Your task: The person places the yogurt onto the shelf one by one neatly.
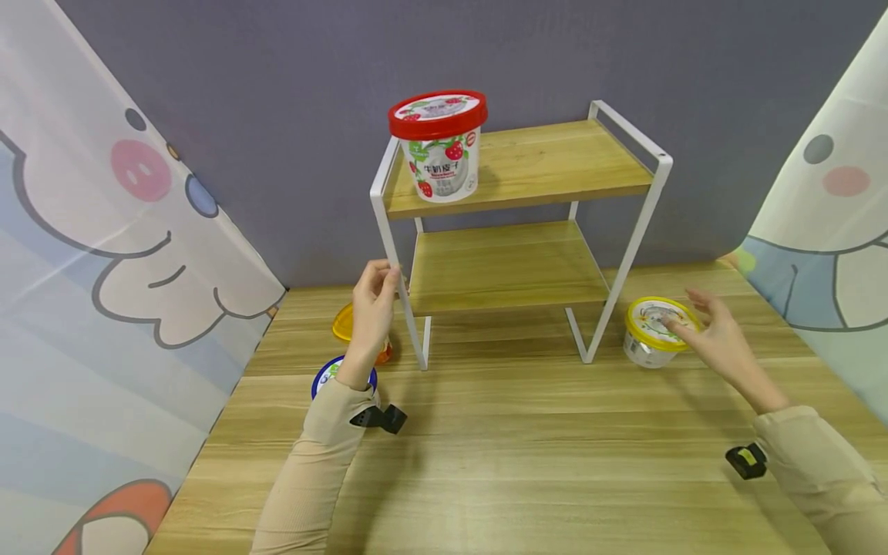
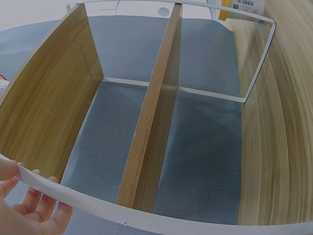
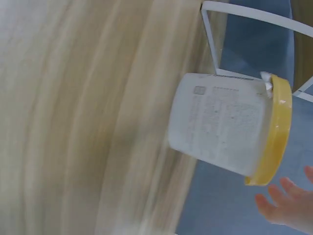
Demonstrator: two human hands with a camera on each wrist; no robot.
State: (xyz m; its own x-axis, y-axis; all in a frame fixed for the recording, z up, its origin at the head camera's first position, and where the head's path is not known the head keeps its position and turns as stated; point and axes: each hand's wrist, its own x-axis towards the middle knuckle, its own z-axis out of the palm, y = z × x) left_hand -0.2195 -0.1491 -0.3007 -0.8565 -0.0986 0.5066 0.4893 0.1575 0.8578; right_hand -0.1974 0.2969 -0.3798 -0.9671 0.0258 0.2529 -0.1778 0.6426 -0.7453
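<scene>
At the left of the table (image 1: 486,478) stand a blue-lidded tub (image 1: 324,376), partly behind the forearm (image 1: 326,439), and an orange-lidded tub (image 1: 341,322) beyond it, partly hidden by the left hand (image 1: 375,299). Step on this side, as I judge it: steadying the shelf (image 1: 513,266). A light, even hold should do; a hard tug could slide it and tip what stands on top. Left hand: curled, thumb on one side of the white left post (image 1: 414,333) and fingers on the other, gripping it. Above, at the left end of the top board (image 1: 555,162), a red-lidded strawberry tub (image 1: 447,169) stands upright, close to the edge — reason enough for gentleness.

Right of the shelf, the yellow-lidded tub (image 1: 645,351) stands upright on the table, near the right post (image 1: 631,248). Step on this side: apparently a reach for it. Best to bring thumb and fingers to opposite sides of its lid (image 3: 279,132) before closing — pressing only from the top might skid or tilt it. Right hand (image 1: 721,343): fingers spread and loosely bent, well short of closed, holding nothing; the right wrist view shows a gap between the visible fingertips (image 3: 266,208) and lid. Thumb contact: cannot tell.
</scene>
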